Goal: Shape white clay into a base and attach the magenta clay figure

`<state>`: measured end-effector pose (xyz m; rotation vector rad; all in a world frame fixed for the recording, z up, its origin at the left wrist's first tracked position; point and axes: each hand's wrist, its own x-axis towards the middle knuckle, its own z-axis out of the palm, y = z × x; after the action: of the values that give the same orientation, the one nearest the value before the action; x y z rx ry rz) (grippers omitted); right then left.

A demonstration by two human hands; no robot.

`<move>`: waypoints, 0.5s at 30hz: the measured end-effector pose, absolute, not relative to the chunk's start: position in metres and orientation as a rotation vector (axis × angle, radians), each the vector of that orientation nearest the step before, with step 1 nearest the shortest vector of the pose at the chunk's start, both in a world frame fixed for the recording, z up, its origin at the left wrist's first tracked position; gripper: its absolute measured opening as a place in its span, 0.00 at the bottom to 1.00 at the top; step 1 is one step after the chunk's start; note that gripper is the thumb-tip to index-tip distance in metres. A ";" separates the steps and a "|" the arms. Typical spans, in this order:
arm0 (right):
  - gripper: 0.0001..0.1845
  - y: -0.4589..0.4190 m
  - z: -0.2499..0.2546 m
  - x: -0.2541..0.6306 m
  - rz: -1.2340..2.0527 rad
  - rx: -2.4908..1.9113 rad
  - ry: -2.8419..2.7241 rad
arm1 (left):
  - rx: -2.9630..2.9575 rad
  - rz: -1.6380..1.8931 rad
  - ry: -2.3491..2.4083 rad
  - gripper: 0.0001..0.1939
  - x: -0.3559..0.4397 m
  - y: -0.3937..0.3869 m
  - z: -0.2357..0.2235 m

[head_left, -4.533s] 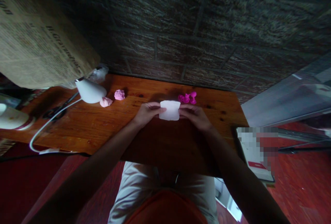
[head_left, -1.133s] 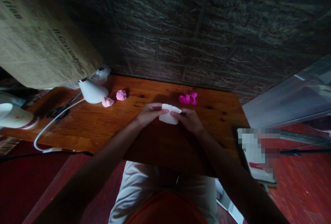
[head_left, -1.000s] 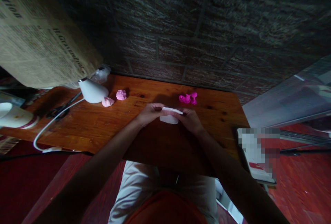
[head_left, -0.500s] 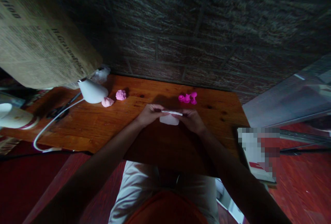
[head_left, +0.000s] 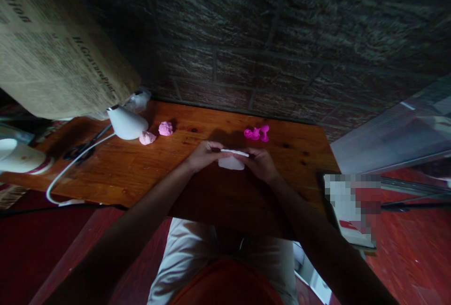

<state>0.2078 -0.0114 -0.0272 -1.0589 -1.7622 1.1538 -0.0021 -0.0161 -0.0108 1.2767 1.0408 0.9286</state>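
A small white folded sheet [head_left: 231,162] hangs between my two hands above the wooden table; whether it is paper, tissue or clay I cannot tell. My left hand [head_left: 206,155] pinches the left end of its upper edge. At the right end, my right hand [head_left: 260,160] grips the same edge with closed fingers. Beyond the hands, bright magenta shapes [head_left: 256,133] lie in a small cluster. Two pale pink crumpled lumps, one nearer [head_left: 147,137] and one farther [head_left: 165,129], rest to the left.
A lamp with a white base [head_left: 127,124] and newsprint shade [head_left: 66,46] stands at the left. Its white cable [head_left: 58,180] runs over the table's front edge. Dark scissors [head_left: 79,151] and a white paper cup [head_left: 21,157] are farther left. A brick wall [head_left: 229,51] closes off the back.
Almost nothing differs. Both hands keep the same hold on the white sheet, and the view has shifted very slightly.
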 end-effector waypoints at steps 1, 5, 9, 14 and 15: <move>0.19 -0.011 -0.028 0.208 1.139 -1.077 -1.748 | 1.270 0.933 1.042 0.18 -0.002 -0.016 -0.010; 0.19 -0.011 -0.027 0.208 1.087 -1.122 -1.767 | 1.260 0.914 1.038 0.19 -0.001 -0.017 -0.010; 0.18 -0.013 -0.023 0.209 1.030 -1.103 -1.821 | 1.298 0.884 1.061 0.19 -0.001 -0.017 -0.012; 0.17 -0.013 -0.026 0.209 1.003 -1.141 -1.802 | 1.402 0.946 1.039 0.17 -0.002 -0.016 -0.014; 0.18 -0.013 -0.026 0.208 1.022 -1.150 -1.785 | 1.429 0.985 1.029 0.16 -0.002 -0.015 -0.015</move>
<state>0.2083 -0.0127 -0.0264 -1.1504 -1.7849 1.0219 -0.0021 -0.0151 -0.0149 1.4291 1.0291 0.9847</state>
